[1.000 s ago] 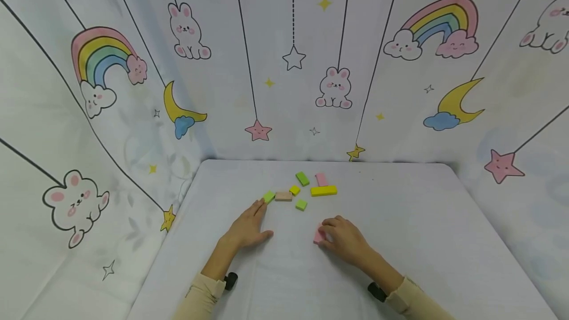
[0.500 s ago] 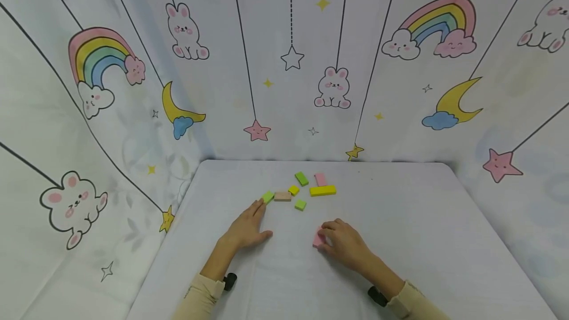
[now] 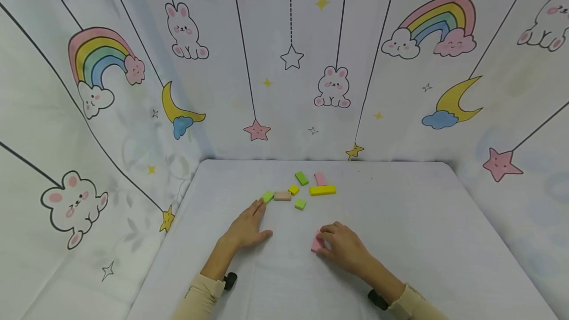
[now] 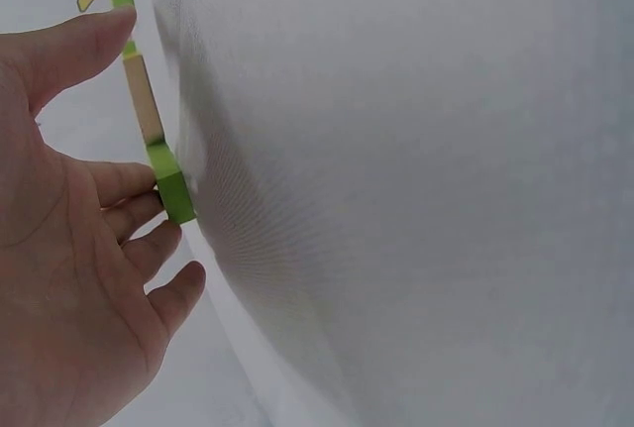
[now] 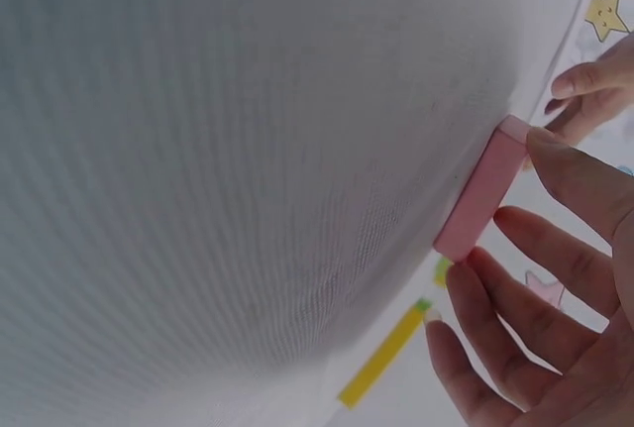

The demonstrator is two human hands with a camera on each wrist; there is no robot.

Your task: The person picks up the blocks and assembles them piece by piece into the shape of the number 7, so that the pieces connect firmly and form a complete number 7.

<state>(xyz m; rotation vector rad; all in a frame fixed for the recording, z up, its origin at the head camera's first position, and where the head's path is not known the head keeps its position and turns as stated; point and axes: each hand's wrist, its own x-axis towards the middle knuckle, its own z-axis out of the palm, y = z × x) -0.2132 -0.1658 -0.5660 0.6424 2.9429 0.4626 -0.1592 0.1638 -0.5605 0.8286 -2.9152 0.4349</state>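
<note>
My right hand had its thumb and fingers bent to pinch a pink block, right down on the white tabletop, nearer to me than all the other blocks. My left hand was spread out flat-ish, with the thumb sticking out to the side, and it held nothing. Its fingertips just touched a light green block. Just beside that one lay a tan block, and then a little yellow block. A small green block sat a bit closer to me. Farther back were a longer green block and another pink piece, which lay right behind a long yellow block.
</note>
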